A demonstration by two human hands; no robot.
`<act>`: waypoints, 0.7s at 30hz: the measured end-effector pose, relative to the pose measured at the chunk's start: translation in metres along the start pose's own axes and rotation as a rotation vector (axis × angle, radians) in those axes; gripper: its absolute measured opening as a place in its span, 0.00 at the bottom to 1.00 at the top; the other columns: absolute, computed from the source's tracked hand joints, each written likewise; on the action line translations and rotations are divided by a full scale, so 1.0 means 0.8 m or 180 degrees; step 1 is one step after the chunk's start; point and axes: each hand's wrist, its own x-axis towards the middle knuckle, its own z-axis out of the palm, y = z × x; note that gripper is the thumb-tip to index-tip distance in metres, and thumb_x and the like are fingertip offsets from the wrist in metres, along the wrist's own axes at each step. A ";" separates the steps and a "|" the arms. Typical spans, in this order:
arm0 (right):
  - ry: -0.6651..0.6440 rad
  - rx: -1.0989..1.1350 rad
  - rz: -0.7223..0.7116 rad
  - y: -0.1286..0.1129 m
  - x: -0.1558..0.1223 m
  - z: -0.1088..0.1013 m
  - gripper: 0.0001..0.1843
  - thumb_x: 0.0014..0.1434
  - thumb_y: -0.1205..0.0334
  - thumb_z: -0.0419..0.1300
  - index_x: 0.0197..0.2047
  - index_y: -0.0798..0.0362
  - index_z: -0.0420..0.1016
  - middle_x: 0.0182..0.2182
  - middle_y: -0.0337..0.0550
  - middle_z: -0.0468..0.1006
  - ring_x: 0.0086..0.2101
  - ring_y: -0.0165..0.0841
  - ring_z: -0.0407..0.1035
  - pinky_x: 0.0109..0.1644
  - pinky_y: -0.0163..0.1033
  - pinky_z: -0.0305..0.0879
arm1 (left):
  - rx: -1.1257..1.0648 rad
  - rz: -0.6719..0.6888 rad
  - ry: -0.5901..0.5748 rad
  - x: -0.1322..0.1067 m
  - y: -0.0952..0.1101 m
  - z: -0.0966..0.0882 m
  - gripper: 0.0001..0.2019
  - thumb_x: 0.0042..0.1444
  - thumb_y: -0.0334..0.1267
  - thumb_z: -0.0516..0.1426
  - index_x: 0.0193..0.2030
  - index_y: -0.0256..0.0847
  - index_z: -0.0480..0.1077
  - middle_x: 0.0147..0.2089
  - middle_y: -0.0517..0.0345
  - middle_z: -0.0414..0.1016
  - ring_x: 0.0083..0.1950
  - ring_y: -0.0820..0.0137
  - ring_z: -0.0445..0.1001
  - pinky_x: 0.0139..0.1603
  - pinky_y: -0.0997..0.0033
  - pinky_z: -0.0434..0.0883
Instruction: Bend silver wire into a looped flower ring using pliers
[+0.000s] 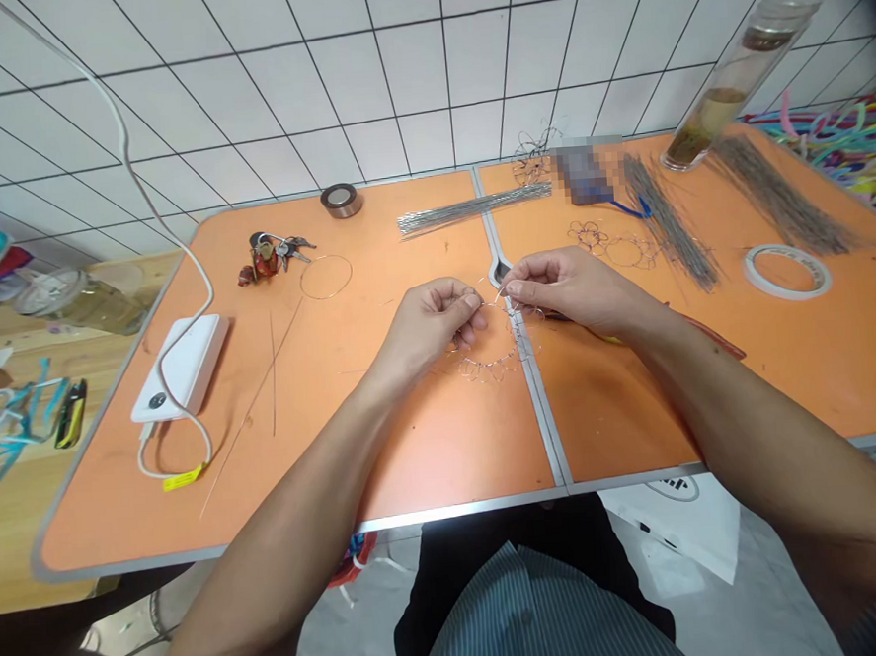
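My left hand (430, 324) and my right hand (573, 285) meet over the middle of the orange table (386, 450). Both are closed in a pinch on a thin wire ring (494, 364) made of small loops, which hangs down between them just above the tabletop. The fingertips almost touch at the top of the ring. A straight wire end sticks up between the two pinches.
A white power bank (180, 364) with its cable lies at the left, keys (270, 254) and a plain wire hoop (326, 276) behind it. Straight wire bundles (471, 207), looped wire pieces (611, 243), two tape rolls (787, 272) and a glass jar (735, 82) lie further back and right.
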 end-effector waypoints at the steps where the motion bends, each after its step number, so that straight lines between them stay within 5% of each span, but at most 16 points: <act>1: -0.0013 0.0011 -0.0012 0.001 0.001 0.000 0.19 0.63 0.47 0.74 0.31 0.52 0.79 0.26 0.39 0.72 0.27 0.28 0.58 0.30 0.40 0.48 | 0.0004 -0.0001 0.0004 0.000 0.000 0.000 0.11 0.63 0.42 0.69 0.35 0.38 0.77 0.32 0.55 0.83 0.26 0.76 0.74 0.28 0.76 0.71; 21: 0.0226 -0.0105 -0.0265 0.010 0.007 0.009 0.16 0.59 0.51 0.74 0.29 0.52 0.78 0.27 0.39 0.73 0.29 0.31 0.62 0.33 0.40 0.55 | 0.0061 -0.0027 -0.0101 -0.002 0.001 0.003 0.12 0.64 0.42 0.69 0.33 0.38 0.76 0.31 0.55 0.82 0.26 0.75 0.74 0.29 0.75 0.72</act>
